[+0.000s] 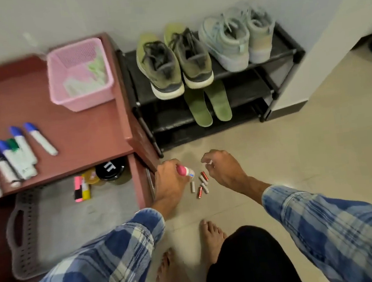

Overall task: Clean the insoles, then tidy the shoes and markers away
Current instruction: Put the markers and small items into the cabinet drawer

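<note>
Dim even indoor light, wide-angle edge warp, blurry markers (16, 160) at left.

Pink basket (83, 99) on red cabinet (86, 133), batteries (202, 180) scattered on floor (297, 151), grey tray (15, 257) in drawer (138, 181)

Markers (17, 150) on cabinet (92, 137) — left of rack (286, 53); shoes (192, 59) on rack.

Black tin lid (110, 170) in drawer — white letters "IT".
</note>
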